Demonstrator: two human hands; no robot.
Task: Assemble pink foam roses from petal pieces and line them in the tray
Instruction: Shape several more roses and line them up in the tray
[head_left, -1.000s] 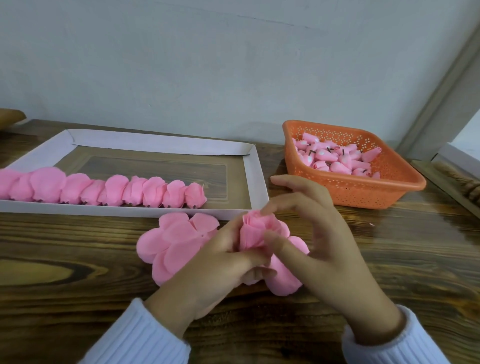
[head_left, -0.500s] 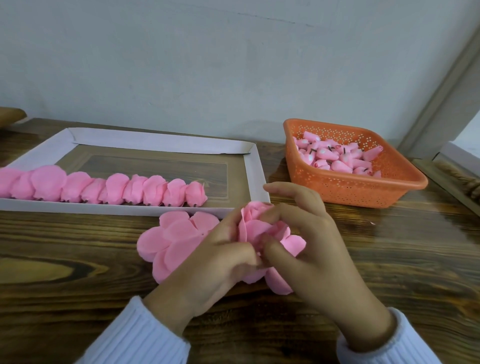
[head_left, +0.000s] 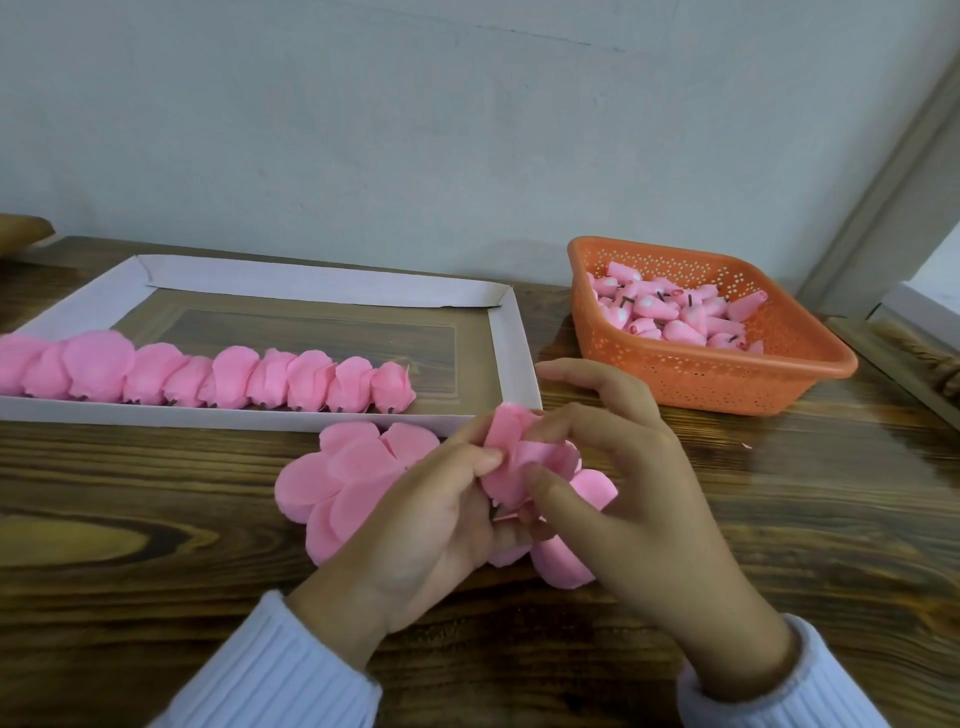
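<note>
Beside the tray (head_left: 511, 343), our left hand (head_left: 436, 519) and right hand (head_left: 628, 499) pinch the foam rose (head_left: 519, 457); we should wrap petals snugly.

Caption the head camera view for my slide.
Left hand and right hand shape a foam rose beside finished roses lined in the tray.

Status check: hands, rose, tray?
Left hand and right hand both pinching rose, over loose petals. Tray holds one row of finished roses. No obstruction seen.
</note>
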